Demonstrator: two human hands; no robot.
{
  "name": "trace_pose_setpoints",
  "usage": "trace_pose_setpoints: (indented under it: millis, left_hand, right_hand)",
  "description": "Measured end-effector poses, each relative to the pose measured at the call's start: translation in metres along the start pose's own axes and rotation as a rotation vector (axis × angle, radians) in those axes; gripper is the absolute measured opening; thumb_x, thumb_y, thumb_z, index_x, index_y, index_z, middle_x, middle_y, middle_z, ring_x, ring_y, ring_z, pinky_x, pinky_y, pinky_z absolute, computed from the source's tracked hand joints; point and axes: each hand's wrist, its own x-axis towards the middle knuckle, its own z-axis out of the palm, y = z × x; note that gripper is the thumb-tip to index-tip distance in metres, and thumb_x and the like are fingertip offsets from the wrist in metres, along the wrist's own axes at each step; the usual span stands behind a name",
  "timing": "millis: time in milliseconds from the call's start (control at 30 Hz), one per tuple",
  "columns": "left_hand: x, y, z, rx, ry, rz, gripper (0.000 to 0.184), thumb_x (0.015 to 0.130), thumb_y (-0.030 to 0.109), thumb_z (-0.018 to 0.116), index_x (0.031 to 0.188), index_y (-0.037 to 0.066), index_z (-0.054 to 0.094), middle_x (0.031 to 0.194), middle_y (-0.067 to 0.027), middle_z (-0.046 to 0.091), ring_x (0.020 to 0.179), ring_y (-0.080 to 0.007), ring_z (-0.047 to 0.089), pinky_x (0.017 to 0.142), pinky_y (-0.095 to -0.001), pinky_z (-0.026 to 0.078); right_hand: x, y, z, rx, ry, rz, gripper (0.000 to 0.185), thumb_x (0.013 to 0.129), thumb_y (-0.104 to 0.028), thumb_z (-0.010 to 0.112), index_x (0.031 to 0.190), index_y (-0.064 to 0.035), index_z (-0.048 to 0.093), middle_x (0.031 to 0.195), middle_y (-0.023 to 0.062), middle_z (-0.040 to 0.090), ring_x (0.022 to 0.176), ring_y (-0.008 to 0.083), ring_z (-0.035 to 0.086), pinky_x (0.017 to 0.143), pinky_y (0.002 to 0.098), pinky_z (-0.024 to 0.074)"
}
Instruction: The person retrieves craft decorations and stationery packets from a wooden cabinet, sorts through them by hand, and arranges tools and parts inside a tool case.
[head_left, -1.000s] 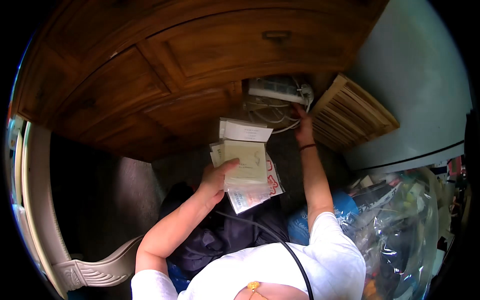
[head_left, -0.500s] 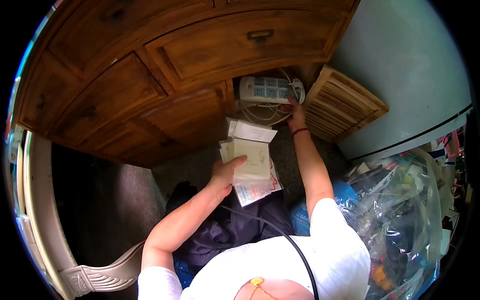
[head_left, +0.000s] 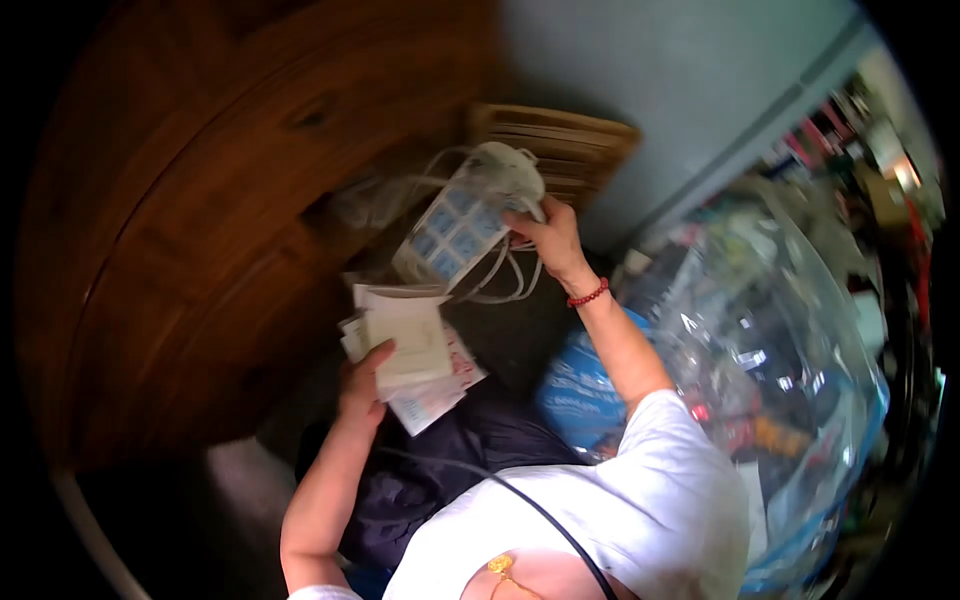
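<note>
My left hand [head_left: 362,388] is closed on a stack of papers [head_left: 408,340], thumb on top, above my lap. Some sheets look cream, and a lower one carries red print. My right hand [head_left: 556,245], with a red bead bracelet at the wrist, grips the right end of a white power strip [head_left: 455,232] with blue-grey socket panels. The strip is tilted, its far end bulky with plugs or a coiled lead. White cable [head_left: 510,292] loops below it. Motion blurs the strip and the cabinet.
A dark wooden cabinet [head_left: 200,230] fills the left. A slatted wooden door [head_left: 570,140] stands behind the strip, beside a pale blue panel [head_left: 660,90]. To my right bulges a clear plastic bag [head_left: 760,350] of mixed items, with a blue bag [head_left: 585,385] near my leg.
My right hand has lifted the power strip out of the cabinet opening and tilted it toward me. The view has turned right; the papers stay in my left hand.
</note>
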Motion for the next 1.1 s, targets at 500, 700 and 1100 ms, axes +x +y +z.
trace_pose_setpoints:
  millis: [500,700,1100]
  left_hand:
    - [0.023,-0.011,-0.019,0.074,-0.081,-0.012,0.047,0.073,0.006,0.068,0.115,-0.002,0.050,0.106,-0.0125,0.059,0.094,-0.0233,0.058,0.081,-0.0334,0.047]
    - [0.021,-0.010,-0.021,0.038,-0.085,-0.045,0.047,0.073,0.004,0.067,0.117,-0.003,0.049,0.107,-0.0127,0.058,0.095,-0.0237,0.058,0.081,-0.0340,0.047]
    - [0.003,-0.009,-0.010,0.052,0.063,-0.028,0.048,0.071,0.008,0.070,0.113,-0.005,0.051,0.105,-0.0156,0.059,0.093,-0.0264,0.060,0.081,-0.0371,0.048]
  right_hand:
    - [-0.104,-0.262,-0.453,-0.112,1.066,-0.274,0.032,0.076,-0.020,0.069,0.098,0.0020,0.059,0.086,0.0101,0.063,0.067,0.0172,0.061,0.051,0.0244,0.0504]
    - [-0.092,-0.249,-0.535,-0.129,1.351,-0.214,0.048,0.075,-0.023,0.069,0.114,-0.0015,0.053,0.107,0.0141,0.055,0.074,0.0285,0.059,0.057,0.0379,0.0481]
    - [0.021,-0.057,-0.480,-0.168,0.712,0.040,0.009,0.077,-0.014,0.063,0.074,-0.0082,0.057,0.070,0.0033,0.057,0.063,0.0133,0.052,0.061,0.0265,0.0413]
